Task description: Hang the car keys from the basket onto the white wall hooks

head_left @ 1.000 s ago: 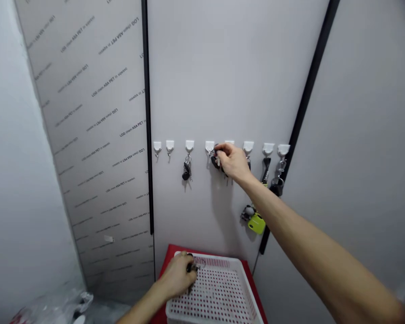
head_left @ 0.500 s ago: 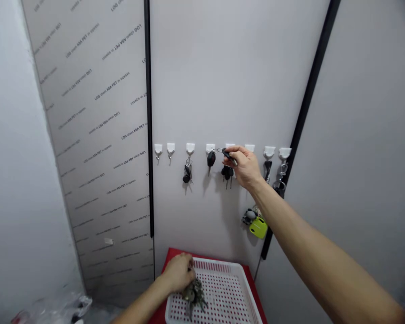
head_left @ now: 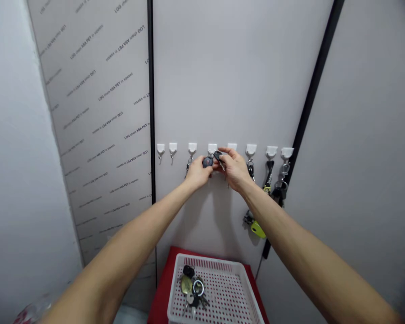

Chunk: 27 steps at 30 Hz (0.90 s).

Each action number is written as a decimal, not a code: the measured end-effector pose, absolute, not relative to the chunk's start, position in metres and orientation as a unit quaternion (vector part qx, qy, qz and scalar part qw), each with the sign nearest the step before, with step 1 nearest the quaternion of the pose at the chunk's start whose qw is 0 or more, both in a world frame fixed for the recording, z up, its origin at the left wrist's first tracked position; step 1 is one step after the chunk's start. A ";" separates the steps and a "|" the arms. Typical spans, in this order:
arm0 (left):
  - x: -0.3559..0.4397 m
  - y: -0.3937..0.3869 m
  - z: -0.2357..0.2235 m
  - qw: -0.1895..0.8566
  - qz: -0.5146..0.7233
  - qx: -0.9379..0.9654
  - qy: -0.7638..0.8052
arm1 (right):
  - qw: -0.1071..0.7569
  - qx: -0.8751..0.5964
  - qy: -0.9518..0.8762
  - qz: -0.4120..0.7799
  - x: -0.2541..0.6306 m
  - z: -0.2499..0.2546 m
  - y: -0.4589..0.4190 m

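Note:
A row of white wall hooks (head_left: 192,147) runs across the grey panel. My left hand (head_left: 196,171) is raised to the fourth hook (head_left: 212,148), fingers pinched on a black key fob (head_left: 207,162) hanging there. My right hand (head_left: 235,168) meets it from the right, pinching a dark key (head_left: 218,156) of the same bunch. Below, a white perforated basket (head_left: 238,294) holds a loose bunch of keys (head_left: 192,288).
Key bunches hang on the three right-hand hooks (head_left: 270,151), one with a lime-green tag (head_left: 258,228). The two leftmost hooks (head_left: 160,149) are bare. The basket rests on a red surface (head_left: 162,292). Black vertical strips (head_left: 151,112) divide the wall panels.
My left hand let go of the key bunch in the basket and rose to the fourth hook. My right hand shifted left to meet it at the black fob.

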<state>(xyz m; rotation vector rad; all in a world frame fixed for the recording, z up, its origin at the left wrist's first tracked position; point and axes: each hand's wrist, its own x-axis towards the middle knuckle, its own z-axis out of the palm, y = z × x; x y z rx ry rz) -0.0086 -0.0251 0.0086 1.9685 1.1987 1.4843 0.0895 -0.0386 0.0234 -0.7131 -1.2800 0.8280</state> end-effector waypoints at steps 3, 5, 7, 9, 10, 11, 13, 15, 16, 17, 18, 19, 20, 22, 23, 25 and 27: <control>-0.010 -0.028 0.028 0.155 0.513 0.709 0.458 | 0.653 -0.330 -0.581 0.355 0.093 0.024 -0.035; -0.012 -0.029 0.041 0.116 0.492 0.726 0.465 | 0.623 -0.339 -0.604 0.365 0.093 0.024 -0.032; -0.014 -0.028 0.052 0.062 0.466 0.749 0.467 | 0.593 -0.341 -0.636 0.358 0.092 0.021 -0.029; -0.014 -0.027 0.059 0.002 0.411 0.783 0.467 | 0.565 -0.350 -0.669 0.332 0.091 0.016 -0.026; -0.015 -0.027 0.061 -0.022 0.372 0.802 0.466 | 0.552 -0.355 -0.685 0.317 0.091 0.013 -0.024; -0.016 -0.026 0.063 -0.038 0.332 0.820 0.465 | 0.540 -0.359 -0.698 0.305 0.091 0.010 -0.023; -0.018 -0.026 0.064 -0.050 0.286 0.837 0.463 | 0.537 -0.363 -0.706 0.286 0.093 0.006 -0.020; -0.020 -0.025 0.064 -0.055 0.303 0.832 0.461 | 0.566 -0.362 -0.689 0.272 0.093 0.007 -0.019; -0.020 -0.024 0.065 -0.057 0.323 0.827 0.456 | 0.586 -0.358 -0.675 0.271 0.093 0.010 -0.020; -0.020 -0.024 0.065 -0.058 0.344 0.825 0.445 | 0.605 -0.349 -0.662 0.272 0.093 0.014 -0.020; -0.020 -0.024 0.067 -0.058 0.362 0.825 0.430 | 0.621 -0.338 -0.652 0.274 0.092 0.019 -0.021; -0.019 -0.025 0.068 -0.056 0.377 0.827 0.412 | 0.632 -0.325 -0.647 0.277 0.091 0.025 -0.023; -0.018 -0.027 0.070 -0.051 0.390 0.831 0.392 | 0.639 -0.312 -0.645 0.278 0.090 0.031 -0.024; -0.018 -0.032 0.071 -0.031 0.417 0.836 0.354 | 0.653 -0.293 -0.646 0.266 0.090 0.040 -0.029; -0.020 -0.035 0.069 -0.015 0.429 0.835 0.343 | 0.661 -0.287 -0.645 0.254 0.091 0.043 -0.031; -0.026 -0.038 0.055 0.012 0.460 0.815 0.351 | 0.675 -0.291 -0.641 0.222 0.097 0.043 -0.037; -0.036 -0.036 0.030 0.018 0.499 0.760 0.416 | 0.669 -0.324 -0.645 0.178 0.107 0.037 -0.043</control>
